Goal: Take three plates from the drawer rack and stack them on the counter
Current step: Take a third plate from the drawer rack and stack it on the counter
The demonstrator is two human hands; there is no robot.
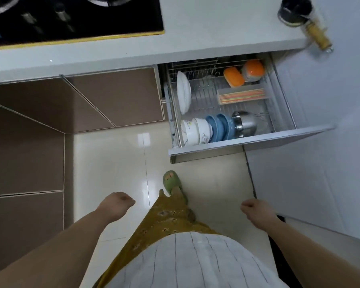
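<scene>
The drawer rack (227,148) stands pulled out below the grey counter (206,30). White plates (183,94) stand upright on edge in the wire rack at its left side. In the drawer's front row lie white patterned bowls (193,129), blue bowls (218,126) and a steel bowl (244,122). My left hand (116,204) and my right hand (256,210) hang low over the floor, well short of the drawer, fingers curled in and holding nothing.
A black hob (71,15) fills the counter's left part. A dark-lidded jar (297,11) stands at the counter's right end. Orange containers (243,73) and a box of coloured straws (242,95) sit in the drawer's back. Brown cabinet doors (50,104) at left, white wall at right.
</scene>
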